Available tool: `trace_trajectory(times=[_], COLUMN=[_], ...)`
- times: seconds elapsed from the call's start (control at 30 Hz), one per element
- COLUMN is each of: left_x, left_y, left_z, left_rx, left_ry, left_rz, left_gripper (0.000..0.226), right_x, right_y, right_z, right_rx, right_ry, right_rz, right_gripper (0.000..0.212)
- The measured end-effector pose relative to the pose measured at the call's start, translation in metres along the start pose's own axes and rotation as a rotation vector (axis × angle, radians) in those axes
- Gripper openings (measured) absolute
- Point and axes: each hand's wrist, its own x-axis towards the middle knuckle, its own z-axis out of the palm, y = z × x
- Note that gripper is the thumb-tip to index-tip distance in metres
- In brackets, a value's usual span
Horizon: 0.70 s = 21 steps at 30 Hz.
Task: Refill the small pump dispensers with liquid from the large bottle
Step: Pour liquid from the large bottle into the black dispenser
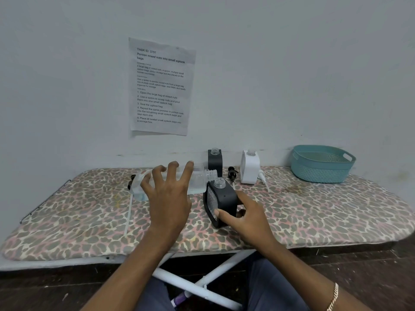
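Note:
A large clear bottle (197, 181) with pale liquid is held on its side, its open threaded neck next to the mouth of a black square dispenser (224, 196). My left hand (168, 198) grips the bottle from above with curled, spread fingers. My right hand (249, 218) holds the black dispenser, thumb on its clear front face, and the dispenser tilts slightly. A second black dispenser (215, 159) and a white dispenser (249, 166), both with open necks, stand near the wall.
Two black pump heads lie loose on the leopard-print board (314, 212): one pump head (232, 173) between the dispensers, the other pump head (131, 181) behind the bottle's base. A teal basket (321, 164) sits at the far right. A printed sheet (160, 86) hangs on the wall.

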Motion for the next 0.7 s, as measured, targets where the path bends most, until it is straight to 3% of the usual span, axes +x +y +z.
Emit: trace_trajectory(times=[0.23, 0.47, 0.7], left_x=[0.008, 0.024, 0.024], left_y=[-0.013, -0.052, -0.069], left_z=[-0.003, 0.001, 0.01], left_rx=[-0.133, -0.537, -0.682], left_ry=[-0.038, -0.043, -0.056], left_rz=[-0.087, -0.361, -0.536], left_gripper=[0.089, 0.075, 0.069], right_x=[-0.002, -0.002, -0.002], right_y=[-0.002, -0.002, -0.003], right_z=[0.001, 0.002, 0.002], right_rx=[0.01, -0.008, -0.005], right_ry=[0.005, 0.009, 0.004], right_rz=[0.015, 0.016, 0.012], right_gripper=[0.058, 0.064, 0.063])
